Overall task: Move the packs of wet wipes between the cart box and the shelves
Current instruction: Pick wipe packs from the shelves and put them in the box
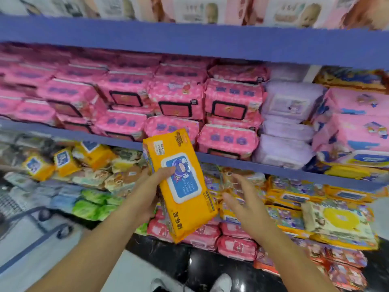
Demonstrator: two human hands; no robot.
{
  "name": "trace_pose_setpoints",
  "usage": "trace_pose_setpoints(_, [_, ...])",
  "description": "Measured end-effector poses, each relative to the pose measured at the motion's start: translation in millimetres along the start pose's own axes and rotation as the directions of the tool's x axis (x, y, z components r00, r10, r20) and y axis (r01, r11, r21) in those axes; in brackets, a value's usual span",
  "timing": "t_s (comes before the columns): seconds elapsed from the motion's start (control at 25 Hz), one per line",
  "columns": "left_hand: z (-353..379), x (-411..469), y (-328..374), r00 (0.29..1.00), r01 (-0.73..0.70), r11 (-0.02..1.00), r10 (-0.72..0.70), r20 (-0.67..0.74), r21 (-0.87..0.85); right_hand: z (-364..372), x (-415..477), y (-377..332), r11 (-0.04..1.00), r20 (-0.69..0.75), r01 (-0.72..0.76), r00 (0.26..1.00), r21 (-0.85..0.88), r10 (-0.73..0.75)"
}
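Firmly, the left hand (pixel 150 193) grips the orange pack of wet wipes (pixel 185 192) by its long edge, thumb on the blue lid, holding it aloft before the shelves (pixel 273 169). The right hand (pixel 242 200) hovers just beside it, fingers spread and empty, probably ready to guide it toward the matching orange packs (pixel 294 198).

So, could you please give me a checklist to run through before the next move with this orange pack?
1. Grip: the left hand holds the orange pack, thumb on its lid: ok.
2. Spare hand: the right hand is open and holds nothing: ok.
3. Target: matching orange packs are stocked at right: ok.
4. Free gap among them for this pack: cannot tell.
5. Cart box within reach: cannot tell, only the cart frame shows at left.
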State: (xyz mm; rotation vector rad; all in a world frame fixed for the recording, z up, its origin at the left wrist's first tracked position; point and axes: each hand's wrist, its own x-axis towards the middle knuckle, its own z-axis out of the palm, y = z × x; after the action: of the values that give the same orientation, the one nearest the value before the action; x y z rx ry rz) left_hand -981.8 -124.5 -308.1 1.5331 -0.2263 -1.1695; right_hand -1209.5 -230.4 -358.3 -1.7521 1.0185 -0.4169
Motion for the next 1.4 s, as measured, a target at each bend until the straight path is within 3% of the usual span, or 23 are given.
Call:
trace_pose_setpoints(0.16, [-93, -9, -30, 0.987, 0.057, 0.997, -0.063, -0.146, -0.043, 57, 33, 45, 0.976, 0.074, -0.105, 0.99, -0.191, 0.121])
trace_pose_setpoints(0.24, [-127, -11, -47, 0.971, 0.064, 0.994, -0.083, -0.222, -0.091, 73, 54, 58, 0.946, -0.099, -0.193, 0.98, -0.259, 0.172])
trace_pose_setpoints(0.28, [-140, -10, -54, 0.964, 0.074, 0.991, -0.101, -0.246, -0.114, 77, 67, 62, 0.938, -0.254, -0.288, 0.938, -0.193, 0.236])
trace_pose_setpoints(0.32, [-150, -10, -61, 0.956, 0.088, 0.988, -0.12, -0.266, -0.127, 76, 80, 61, 0.921, -0.408, -0.389, 0.841, -0.001, 0.355])
trace_pose_setpoints(0.36, [-158, -10, -67, 0.95, 0.102, 0.985, -0.138, -0.281, -0.14, 73, 92, 56, 0.851, -0.47, -0.445, 0.709, 0.279, 0.526])
trace_pose_setpoints(0.4, [-162, -10, -70, 0.944, 0.118, 0.98, -0.161, -0.289, -0.158, 70, 103, 56, 0.694, -0.372, -0.457, 0.61, 0.557, 0.7])
trace_pose_setpoints(0.44, [-164, -10, -71, 0.94, 0.126, 0.977, -0.173, -0.293, -0.174, 65, 114, 59, 0.513, -0.202, -0.451, 0.575, 0.731, 0.793])
trace_pose_setpoints(0.52, [-163, -8, -73, 0.938, 0.122, 0.975, -0.175, -0.3, -0.188, 58, 136, 75, 0.272, 0.049, -0.461, 0.573, 0.845, 0.818])
trace_pose_setpoints(0.56, [-160, -9, -73, 0.935, 0.119, 0.973, -0.177, -0.309, -0.196, 56, 146, 87, 0.213, 0.118, -0.461, 0.59, 0.861, 0.799])
trace_pose_setpoints(0.68, [-150, -7, -71, 0.936, 0.101, 0.969, -0.169, -0.308, -0.224, 53, 163, 109, 0.23, 0.126, -0.495, 0.585, 0.838, 0.801])
trace_pose_setpoints(0.76, [-145, -4, -69, 0.941, 0.095, 0.968, -0.163, -0.295, -0.231, 54, 166, 114, 0.173, 0.185, -0.514, 0.572, 0.84, 0.799])
trace_pose_setpoints(0.92, [-131, 2, -71, 0.944, 0.076, 0.969, -0.145, -0.296, -0.234, 57, 168, 123, 0.136, 0.203, -0.428, 0.656, 0.894, 0.727])
trace_pose_setpoints(1.12, [-128, -8, -80, 0.935, 0.066, 0.961, -0.154, -0.32, -0.267, 56, 135, 121, 0.255, 0.076, -0.377, 0.675, 0.89, 0.734])
trace_pose_setpoints(1.28, [-149, -18, -82, 0.949, 0.053, 0.965, -0.13, -0.288, -0.258, 65, 87, 120, 0.367, 0.046, -0.467, 0.665, 0.804, 0.745])
trace_pose_setpoints(1.4, [-176, -30, -80, 0.957, 0.035, 0.961, -0.111, -0.266, -0.274, 80, 50, 113, 0.471, 0.009, -0.473, 0.712, 0.745, 0.702])
